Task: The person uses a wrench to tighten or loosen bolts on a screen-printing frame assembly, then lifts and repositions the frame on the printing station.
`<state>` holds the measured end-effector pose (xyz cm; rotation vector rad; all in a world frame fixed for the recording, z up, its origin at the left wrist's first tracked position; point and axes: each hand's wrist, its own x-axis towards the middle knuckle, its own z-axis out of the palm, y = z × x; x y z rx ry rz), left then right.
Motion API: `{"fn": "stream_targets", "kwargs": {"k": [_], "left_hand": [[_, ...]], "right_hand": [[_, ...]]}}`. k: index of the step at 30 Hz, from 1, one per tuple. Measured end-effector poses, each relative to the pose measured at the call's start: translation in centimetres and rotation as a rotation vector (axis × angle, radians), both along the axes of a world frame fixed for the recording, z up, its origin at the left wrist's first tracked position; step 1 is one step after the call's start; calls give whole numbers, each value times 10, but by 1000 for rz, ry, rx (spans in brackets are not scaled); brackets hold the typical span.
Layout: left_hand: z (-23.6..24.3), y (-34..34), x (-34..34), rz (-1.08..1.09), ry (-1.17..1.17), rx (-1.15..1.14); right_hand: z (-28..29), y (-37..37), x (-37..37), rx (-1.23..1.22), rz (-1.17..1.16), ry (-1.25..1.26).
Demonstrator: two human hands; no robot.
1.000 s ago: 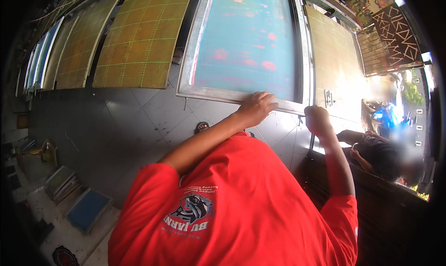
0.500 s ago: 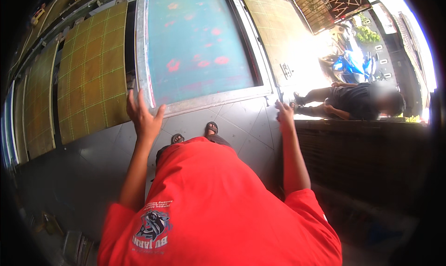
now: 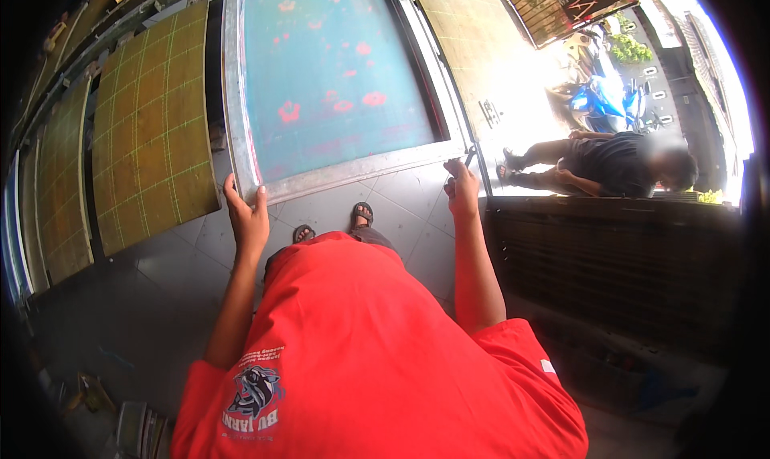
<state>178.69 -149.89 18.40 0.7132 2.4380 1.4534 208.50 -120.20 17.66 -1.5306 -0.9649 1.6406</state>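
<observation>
With the framed blue screen (image 3: 333,82) lying between the gridded board (image 3: 156,122) and the pale board (image 3: 481,50), even support at both near corners seems wisest: the left hand (image 3: 250,218) spreads thumb and fingers at one, the right hand (image 3: 464,192) curls by the other, its grip unclear.

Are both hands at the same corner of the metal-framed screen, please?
No, the left hand is at the near left corner of the screen, the right hand by its near right one.
</observation>
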Motion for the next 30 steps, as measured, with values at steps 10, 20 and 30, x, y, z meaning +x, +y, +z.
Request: {"fn": "stream_targets", "kwargs": {"k": [10,20,30], "left_hand": [[-3,1,0,-4,39,-11],[-9,-5,-5,-45,21,-16],[-9,-5,-6,-73,-14,17]], "right_hand": [[-4,5,4,36,-2,80],[7,-8,0,-18,-82,40],[-9,-13,9,192,18,-295]]}}
